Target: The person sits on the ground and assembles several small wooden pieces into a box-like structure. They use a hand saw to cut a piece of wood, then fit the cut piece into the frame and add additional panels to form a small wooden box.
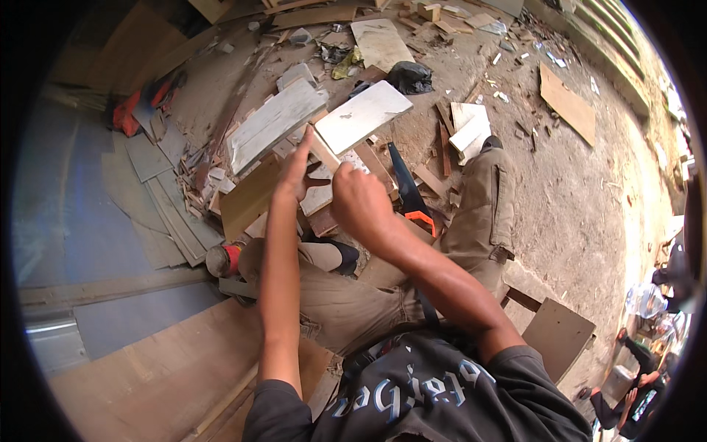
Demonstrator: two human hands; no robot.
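Observation:
My right hand (361, 197) is closed around the near end of a narrow, pale wooden strip (322, 149). The strip slants away between two white-faced boards, one on the left (274, 124) and one on the right (372, 110). My left hand (296, 171) is held with fingers stretched out and thumb apart; its fingertips reach the strip's far end. Whether they press on it, I cannot tell. A handsaw (404, 177) with a dark blade and orange-edged handle lies right of my right hand.
Wood offcuts lie under and around the boards. A black plastic bag (410, 77) is beyond them. A red-banded can (224, 260) stands by my left leg, and grey sheets (166, 202) lie at left. A brown panel (567, 103) rests on the dirt. Another person (639, 390) is at the lower right.

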